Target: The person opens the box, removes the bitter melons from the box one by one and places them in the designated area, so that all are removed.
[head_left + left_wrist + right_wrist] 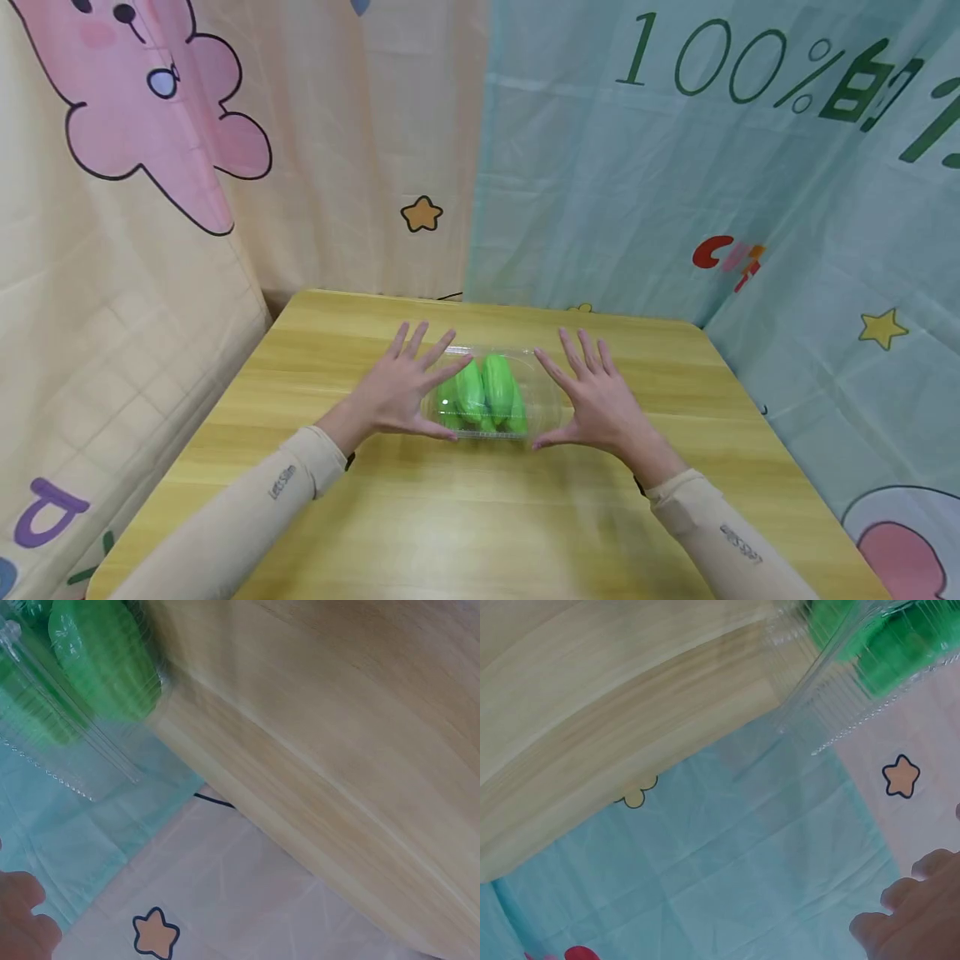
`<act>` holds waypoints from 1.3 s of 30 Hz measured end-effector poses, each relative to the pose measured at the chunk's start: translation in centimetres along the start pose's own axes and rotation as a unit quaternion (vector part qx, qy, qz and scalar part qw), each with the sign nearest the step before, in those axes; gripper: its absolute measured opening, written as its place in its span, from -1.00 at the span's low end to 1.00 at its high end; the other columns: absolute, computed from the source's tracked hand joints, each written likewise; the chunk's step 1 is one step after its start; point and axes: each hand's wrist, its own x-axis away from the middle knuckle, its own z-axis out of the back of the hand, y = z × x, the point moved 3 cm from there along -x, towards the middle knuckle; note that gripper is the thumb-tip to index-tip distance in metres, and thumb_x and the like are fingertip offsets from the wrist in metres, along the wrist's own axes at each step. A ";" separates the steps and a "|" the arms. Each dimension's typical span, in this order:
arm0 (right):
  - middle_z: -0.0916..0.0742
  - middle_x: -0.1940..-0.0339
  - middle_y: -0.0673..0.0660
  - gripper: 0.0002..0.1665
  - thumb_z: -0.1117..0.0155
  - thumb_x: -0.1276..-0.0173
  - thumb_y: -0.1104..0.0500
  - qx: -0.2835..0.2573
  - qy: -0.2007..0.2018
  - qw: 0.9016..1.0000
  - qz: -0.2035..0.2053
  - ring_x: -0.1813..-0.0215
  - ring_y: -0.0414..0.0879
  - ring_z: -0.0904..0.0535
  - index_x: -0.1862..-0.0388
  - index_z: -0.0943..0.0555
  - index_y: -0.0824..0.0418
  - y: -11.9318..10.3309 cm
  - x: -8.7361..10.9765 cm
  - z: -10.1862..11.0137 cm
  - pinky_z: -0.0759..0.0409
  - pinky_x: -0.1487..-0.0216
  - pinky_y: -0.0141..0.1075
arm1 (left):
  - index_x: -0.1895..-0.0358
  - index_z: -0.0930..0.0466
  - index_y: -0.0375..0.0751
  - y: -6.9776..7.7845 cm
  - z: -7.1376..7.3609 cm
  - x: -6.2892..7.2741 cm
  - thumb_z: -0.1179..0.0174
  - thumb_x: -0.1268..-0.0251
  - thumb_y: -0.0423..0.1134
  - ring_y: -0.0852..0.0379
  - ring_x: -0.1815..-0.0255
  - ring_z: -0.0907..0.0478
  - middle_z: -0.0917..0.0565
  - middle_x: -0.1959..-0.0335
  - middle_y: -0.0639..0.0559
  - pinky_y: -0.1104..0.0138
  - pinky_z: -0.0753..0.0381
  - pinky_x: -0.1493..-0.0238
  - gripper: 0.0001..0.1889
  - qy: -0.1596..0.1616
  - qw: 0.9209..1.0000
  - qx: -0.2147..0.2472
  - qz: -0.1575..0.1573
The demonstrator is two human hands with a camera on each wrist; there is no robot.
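Observation:
A clear plastic box [542,400] rests on the wooden table, and several ribbed green vegetable-like pieces [498,387] lie inside it. Their exact kind is hard to tell through the plastic. At the box's left side my left hand [401,387] has its fingers spread and straight, the fingertips reaching over the box's edge. On the other side my right hand [600,408] is spread wide too, with thumb and forefinger close to the box's right edge. Whether either hand touches the plastic, I cannot tell. Both wrist views show the box [112,754] and only a few fingertips.
The light wooden table [480,517] has rounded back corners. Printed curtains [360,167] hang behind it and along both sides, cream on the left and pale blue on the right.

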 end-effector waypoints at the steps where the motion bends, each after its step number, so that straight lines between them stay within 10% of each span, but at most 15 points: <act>1: 0.02 -0.64 0.37 0.61 -0.37 0.32 -0.73 -0.001 0.000 1.000 -0.002 -0.60 0.37 0.16 -0.65 -0.15 0.04 0.1 0.0 -0.1 0.11 -0.51 0.29 | -0.62 -0.11 0.13 -0.1 -0.2 0.0 0.01 0.16 0.77 -0.48 -0.55 0.19 0.07 -0.64 -0.21 -0.27 0.29 -0.49 0.24 -0.001 1.000 0.000 0.003; 9: 0.07 -0.64 0.39 0.72 -0.38 0.23 -0.68 -0.116 -0.067 0.987 -0.089 -0.60 0.32 0.09 -0.68 0.14 0.20 0.4 0.8 -2.0 0.01 -0.51 0.24 | -0.66 0.21 -0.11 -0.1 -2.2 1.2 0.02 0.15 0.77 -0.41 -0.56 0.15 0.12 -0.61 -0.32 -0.21 0.28 -0.51 0.40 -0.078 0.989 0.093 0.082; 16: -0.02 -0.62 0.38 0.59 -0.48 0.01 -0.49 -0.274 -0.137 0.931 -0.197 -0.60 0.27 0.05 -0.64 0.12 0.36 -0.1 2.3 -5.6 -0.04 -0.51 0.14 | -0.64 0.44 -0.14 0.0 -4.1 2.4 -0.31 0.08 0.54 -0.27 -0.59 0.20 0.18 -0.61 -0.26 -0.13 0.43 -0.51 0.45 -0.090 0.958 0.227 0.152; 24: 0.01 -0.65 0.24 0.46 -0.43 -0.20 -0.36 -0.399 -0.141 0.876 -0.230 -0.58 0.22 -0.05 -0.68 0.34 0.07 -1.1 3.0 -7.9 -0.07 -0.50 0.09 | -0.65 0.40 -0.08 -0.2 -5.2 3.2 -0.41 0.05 0.43 -0.16 -0.61 0.23 0.18 -0.64 -0.10 -0.20 0.40 -0.50 0.41 -0.084 0.920 0.329 0.196; 39: 0.23 -0.64 0.25 0.36 -0.33 -0.36 -0.24 -0.436 -0.150 0.862 -0.213 -0.61 0.18 0.24 -0.65 0.41 0.19 -1.2 3.4 -8.3 0.15 -0.53 0.07 | -0.64 0.41 -0.08 0.2 -5.7 3.0 -0.42 0.01 0.37 -0.38 -0.57 0.30 0.33 -0.62 -0.01 -0.22 0.36 -0.48 0.38 -0.088 0.888 0.391 0.226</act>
